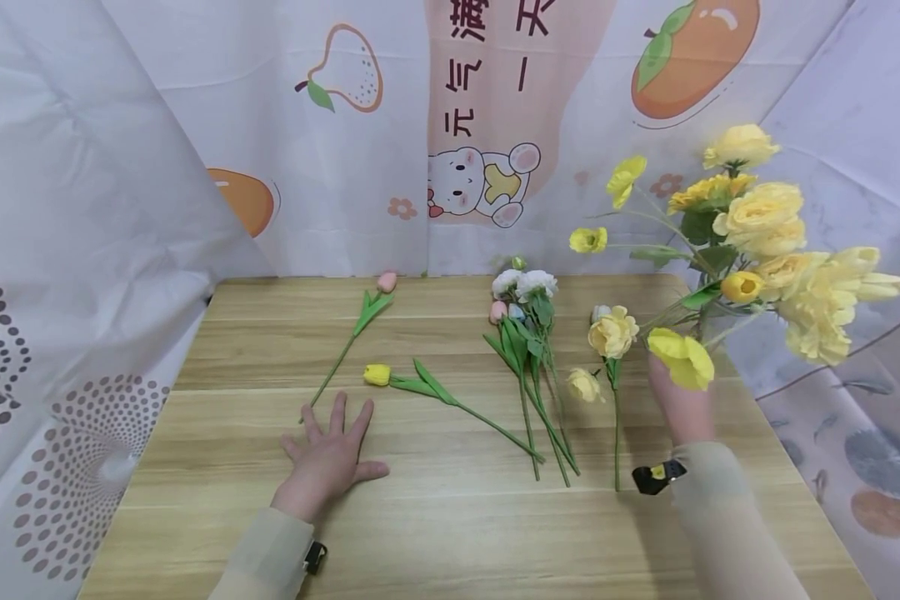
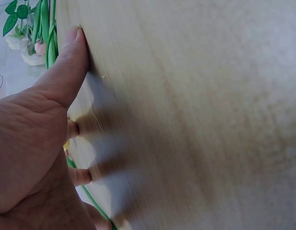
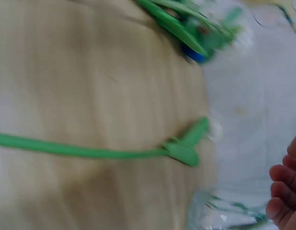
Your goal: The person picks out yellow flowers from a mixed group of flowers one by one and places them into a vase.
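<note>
My left hand (image 1: pixel 326 462) rests palm down on the wooden table, fingers and thumb spread. Its fingertips lie at the lower stem of a pink tulip (image 1: pixel 387 282). A yellow tulip (image 1: pixel 377 375) lies just beyond, its stem pointing right. My right hand (image 1: pixel 682 404) is beside a clear glass vase (image 3: pixel 200 211) of yellow flowers (image 1: pixel 765 217). A yellow poppy (image 1: pixel 681 358) covers part of this hand in the head view. In the right wrist view its fingers (image 3: pixel 287 191) are loosely curled, with nothing visible in them.
White carnations (image 1: pixel 536 285), a pink tulip (image 1: pixel 498 312) and a blue bud (image 1: pixel 516 312) lie bunched mid-table. Right of them lie a pale yellow bloom (image 1: pixel 612 332) and a smaller one (image 1: pixel 585 385). A printed curtain (image 1: pixel 360 167) hangs behind the table (image 1: pixel 435 533).
</note>
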Motion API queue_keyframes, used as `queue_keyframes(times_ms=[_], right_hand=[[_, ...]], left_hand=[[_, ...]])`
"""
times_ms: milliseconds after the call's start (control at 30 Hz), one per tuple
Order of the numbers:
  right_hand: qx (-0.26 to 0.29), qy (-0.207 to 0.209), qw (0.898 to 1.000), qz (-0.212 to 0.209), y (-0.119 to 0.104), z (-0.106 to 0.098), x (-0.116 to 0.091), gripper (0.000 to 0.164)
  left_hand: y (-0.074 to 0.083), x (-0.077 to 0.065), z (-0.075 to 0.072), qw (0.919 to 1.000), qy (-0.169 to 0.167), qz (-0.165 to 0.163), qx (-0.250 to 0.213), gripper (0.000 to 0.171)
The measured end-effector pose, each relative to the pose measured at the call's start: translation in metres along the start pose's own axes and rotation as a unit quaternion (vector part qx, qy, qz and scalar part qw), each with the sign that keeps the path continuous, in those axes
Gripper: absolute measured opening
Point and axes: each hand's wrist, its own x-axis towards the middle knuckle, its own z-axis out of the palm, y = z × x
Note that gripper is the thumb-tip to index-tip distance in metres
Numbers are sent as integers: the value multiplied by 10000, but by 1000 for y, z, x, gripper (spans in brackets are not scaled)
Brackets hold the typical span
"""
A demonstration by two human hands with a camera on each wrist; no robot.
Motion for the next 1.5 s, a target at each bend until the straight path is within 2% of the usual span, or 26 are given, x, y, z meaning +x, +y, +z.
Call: queue_keyframes(times_ms=[67, 133, 200, 333, 467, 633, 700, 800, 967, 1200, 1333, 1400, 1500], right_hand=[[-614, -554, 9965, 115, -6, 9, -8, 31], [-1295, -982, 9862, -309, -12, 19, -12, 35], [-1457, -1166, 9801, -683, -17, 30, -19, 37], [-1504, -831, 9721, -1600, -24, 51, -34, 30], [-1440, -691, 9664, -2016, -36, 67, -50, 25], [-1344, -1020, 9526, -2532, -53, 88, -69, 19], [-1395, -1317, 9428, -2726, -59, 96, -76, 24], [-1520, -1721, 9219, -3122, -67, 108, -86, 30], [-1558, -1947, 8845, -3942, -83, 127, -97, 30], [-1947, -2266, 8580, -4179, -94, 146, -108, 20], [-2206, -2233, 8419, -4390, -98, 155, -114, 19], [-2276, -2184, 8402, -4411, -99, 158, -117, 21], [-2368, -2144, 8485, -4219, -102, 161, -119, 20]], left_hand=[[0, 0, 1, 10000, 2, 8, -6, 106], [0, 0, 1, 10000, -5, 9, -4, 106], [0, 0, 2, 10000, 4, 13, -8, 106], [0, 0, 2, 10000, 35, 12, -20, 106], [-1, 0, 3, 10000, 20, 2, -26, 105], [-2, 0, 3, 10000, 13, 0, -34, 105], [-2, -1, 3, 10000, 23, 6, -36, 105], [-2, -1, 3, 10000, 38, 33, -31, 105], [-2, -1, 3, 9999, 91, 75, 32, 105], [-1, -1, 2, 9999, 89, 71, 94, 106], [-1, -1, 2, 9999, 85, 64, 69, 106], [-2, 0, 2, 10000, 62, 54, 56, 106], [-2, 1, 2, 10000, 38, 59, 34, 106]])
